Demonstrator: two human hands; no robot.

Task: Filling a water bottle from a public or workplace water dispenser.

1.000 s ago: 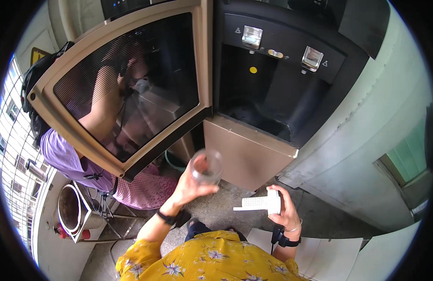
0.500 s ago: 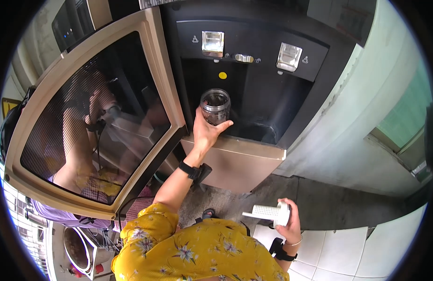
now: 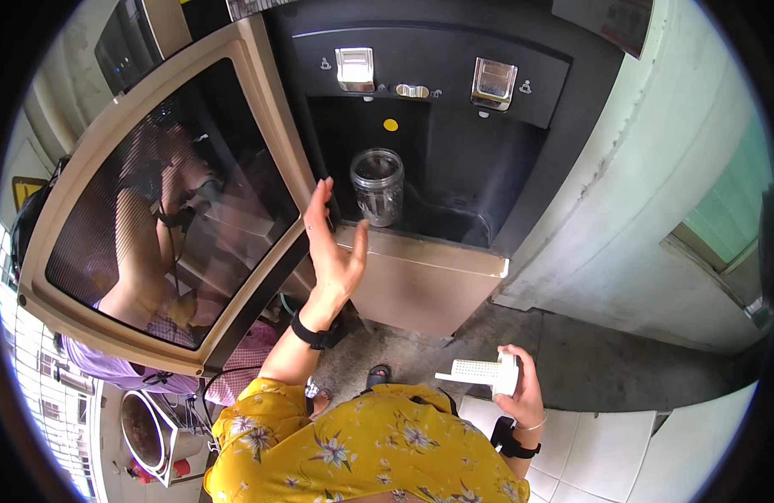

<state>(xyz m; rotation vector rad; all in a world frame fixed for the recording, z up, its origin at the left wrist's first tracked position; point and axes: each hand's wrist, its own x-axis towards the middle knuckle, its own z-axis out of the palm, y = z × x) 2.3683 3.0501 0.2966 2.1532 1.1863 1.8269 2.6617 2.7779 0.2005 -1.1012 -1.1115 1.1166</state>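
Note:
A clear jar (image 3: 378, 189) without a lid stands upright in the black recess of a water dispenser (image 3: 454, 159), below its left tap lever (image 3: 355, 70). Just left of the jar is my left hand (image 3: 336, 256), fingers stretched and apart, with nothing in it. Lower right, my right hand (image 3: 525, 387) grips a white lid with a perforated strainer tube (image 3: 481, 375) attached, the tube pointing left. What the jar contains, if anything, is hard to make out.
The dispenser's framed glass door (image 3: 177, 218) hangs wide at the left, reflecting arms. A second lever (image 3: 493, 84) is at the recess's right. A pale wall (image 3: 605, 218) borders the right side, and white tiles (image 3: 605, 444) lie at lower right. Another person's purple clothing (image 3: 135, 365) shows at left.
My left hand has let go of the jar and drawn back to the left, leaving it standing in the recess. My right hand still holds the strainer lid.

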